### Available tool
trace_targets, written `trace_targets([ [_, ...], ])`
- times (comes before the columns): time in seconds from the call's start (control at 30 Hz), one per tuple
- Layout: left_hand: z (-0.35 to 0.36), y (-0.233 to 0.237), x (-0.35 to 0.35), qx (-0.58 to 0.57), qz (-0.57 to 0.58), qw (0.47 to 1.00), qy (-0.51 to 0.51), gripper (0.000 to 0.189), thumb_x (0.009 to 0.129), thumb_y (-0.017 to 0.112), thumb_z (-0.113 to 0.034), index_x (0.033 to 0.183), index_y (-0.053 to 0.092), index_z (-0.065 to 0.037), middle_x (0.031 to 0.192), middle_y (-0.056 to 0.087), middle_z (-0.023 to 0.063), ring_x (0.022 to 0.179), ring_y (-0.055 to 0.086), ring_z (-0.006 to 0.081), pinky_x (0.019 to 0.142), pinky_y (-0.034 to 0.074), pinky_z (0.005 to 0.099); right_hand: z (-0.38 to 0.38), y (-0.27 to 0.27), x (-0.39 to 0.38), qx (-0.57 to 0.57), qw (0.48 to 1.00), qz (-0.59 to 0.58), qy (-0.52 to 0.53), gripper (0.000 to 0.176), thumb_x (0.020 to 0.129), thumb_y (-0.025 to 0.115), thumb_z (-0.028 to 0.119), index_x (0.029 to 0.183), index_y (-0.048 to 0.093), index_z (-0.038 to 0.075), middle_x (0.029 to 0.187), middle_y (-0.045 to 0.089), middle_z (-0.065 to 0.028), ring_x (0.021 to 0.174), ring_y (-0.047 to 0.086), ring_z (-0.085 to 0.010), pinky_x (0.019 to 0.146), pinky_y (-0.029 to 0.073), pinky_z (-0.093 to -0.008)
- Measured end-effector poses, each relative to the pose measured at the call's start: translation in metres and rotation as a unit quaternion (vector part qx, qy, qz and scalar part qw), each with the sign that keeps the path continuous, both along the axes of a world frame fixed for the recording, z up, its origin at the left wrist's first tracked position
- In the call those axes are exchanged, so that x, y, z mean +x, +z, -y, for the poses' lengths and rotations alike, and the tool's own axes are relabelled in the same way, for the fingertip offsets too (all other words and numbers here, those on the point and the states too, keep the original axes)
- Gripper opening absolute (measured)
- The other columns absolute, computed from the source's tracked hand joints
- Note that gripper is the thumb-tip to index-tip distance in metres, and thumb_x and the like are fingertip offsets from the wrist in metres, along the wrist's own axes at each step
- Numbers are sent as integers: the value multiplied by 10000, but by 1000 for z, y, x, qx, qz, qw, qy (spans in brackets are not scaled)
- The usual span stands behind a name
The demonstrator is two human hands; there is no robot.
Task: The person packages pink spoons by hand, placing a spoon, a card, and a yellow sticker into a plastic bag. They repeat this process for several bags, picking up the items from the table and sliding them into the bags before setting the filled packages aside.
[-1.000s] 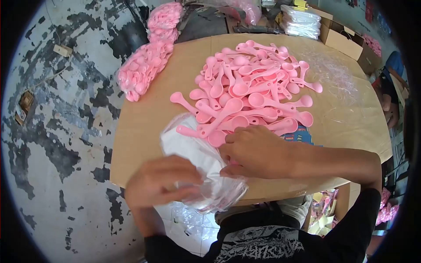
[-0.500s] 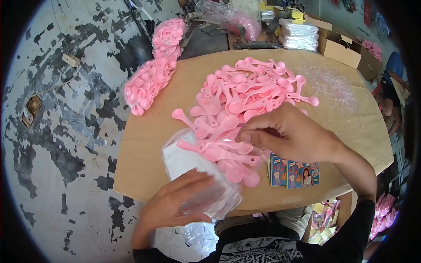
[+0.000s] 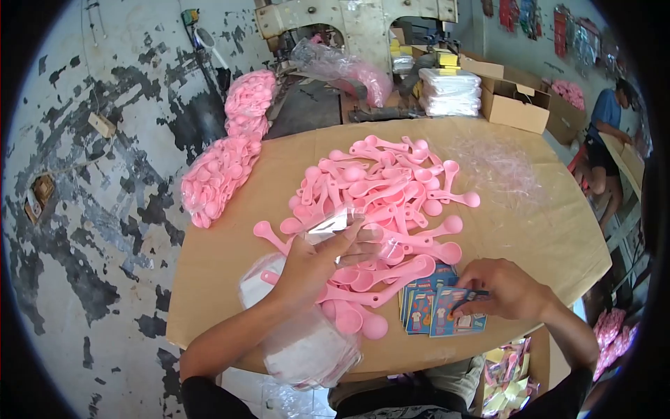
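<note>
My left hand [image 3: 317, 262] is closed on a clear plastic bag [image 3: 333, 225], raised over the near side of a heap of pink spoons [image 3: 391, 181]. My right hand [image 3: 506, 290] pinches the top of a printed card [image 3: 447, 321] on the stack of blue cards [image 3: 419, 311] at the table's near edge. Below my left forearm lies a pile of clear bags [image 3: 300, 349], partly hidden by the arm. Several pink spoons lie between the bags and the cards.
Wrapped bundles of pink spoons [image 3: 220, 174] lie at the table's left edge. Plastic strands [image 3: 502, 164] are at the back right. Beyond the table [image 3: 558, 244] are an open carton [image 3: 516, 108] and stacked bags [image 3: 450, 91]. A person [image 3: 606, 133] sits at far right.
My left hand has moved up and forward from the bag pile and now holds a bag. My right hand has come down from the spoons to the cards. The view has tilted up.
</note>
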State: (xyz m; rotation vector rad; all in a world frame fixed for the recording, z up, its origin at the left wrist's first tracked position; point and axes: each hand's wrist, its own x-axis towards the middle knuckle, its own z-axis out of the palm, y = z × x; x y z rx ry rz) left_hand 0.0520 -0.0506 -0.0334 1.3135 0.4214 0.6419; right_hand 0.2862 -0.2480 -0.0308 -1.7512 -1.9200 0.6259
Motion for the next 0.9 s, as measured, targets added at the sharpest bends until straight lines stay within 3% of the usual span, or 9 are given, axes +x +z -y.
trace_targets([
  [0.03, -2, -5, -3, -30, 18, 999, 5, 333, 974, 523, -143, 1244, 483, 47, 1114, 611, 224, 1009, 645, 315, 919, 538, 411, 1, -2, 1, -65, 993, -83, -43, 232, 851, 699, 227, 1000, 647, 56, 814, 660, -106, 737, 635, -253, 674, 483, -344],
  [0.13, -8, -14, -4, -34, 36, 998, 37, 327, 971, 539, -176, 1215, 507, 39, 1114, 611, 225, 1021, 641, 312, 915, 540, 414, -11, 4, 6, -55, 998, -26, -20, 228, 845, 706, 152, 1049, 654, 63, 775, 665, -96, 695, 629, -221, 649, 480, -326],
  [0.23, -11, -15, -6, -46, 52, 995, 78, 337, 964, 557, -200, 1198, 518, 38, 1106, 614, 224, 1020, 641, 308, 915, 541, 412, -30, 9, 6, 78, 996, 25, 17, 204, 891, 661, 168, 1064, 651, 61, 761, 667, -82, 666, 609, -159, 626, 473, -301],
  [0.33, -11, -11, -8, -55, 85, 990, 100, 336, 965, 556, -219, 1187, 526, 31, 1094, 621, 209, 1015, 641, 294, 913, 542, 413, -62, 20, -11, 61, 994, -87, -37, 217, 928, 614, 187, 1095, 641, 51, 766, 673, -77, 632, 591, -134, 600, 467, -273],
  [0.5, -10, -9, -13, -86, 107, 986, 98, 352, 973, 538, -225, 1232, 505, 10, 1155, 601, 188, 1070, 616, 281, 926, 533, 418, -109, 19, -45, 31, 979, -198, -23, 228, 988, 530, 211, 1119, 611, 42, 710, 594, 31, 607, 521, -12, 523, 433, -217],
  [0.63, -9, -5, -15, -75, 136, 982, 109, 375, 980, 523, -220, 1276, 471, 5, 1254, 554, 153, 1107, 594, 258, 934, 527, 415, -125, 18, -62, 33, 967, -253, -9, 222, 984, 533, 192, 1124, 596, 31, 681, 552, 40, 599, 473, -12, 517, 412, -220],
  [0.73, -19, -15, -16, 23, 119, 982, 144, 390, 971, 558, -252, 1252, 523, 16, 1112, 619, 89, 997, 607, 135, 858, 526, 285, -132, 11, -60, 55, 975, -212, 34, 226, 965, 555, 170, 1133, 597, 24, 675, 528, 35, 605, 451, -26, 527, 390, -232],
  [0.83, -14, -12, -14, 6, 141, 980, 143, 377, 965, 574, -239, 1255, 530, -1, 1083, 619, 44, 937, 587, 75, 801, 509, 248, -132, 26, -60, -5, 989, -126, 81, 238, 942, 580, 152, 1136, 603, 17, 678, 518, 27, 611, 428, -37, 534, 371, -241],
  [0.9, -16, -18, -16, 44, 95, 987, 122, 366, 962, 579, -223, 1256, 534, -9, 1077, 622, 36, 953, 586, 76, 809, 506, 247, -136, 23, -61, 1, 983, -165, 82, 233, 935, 587, 146, 1124, 614, 12, 681, 527, 23, 610, 425, -36, 528, 367, -242],
])
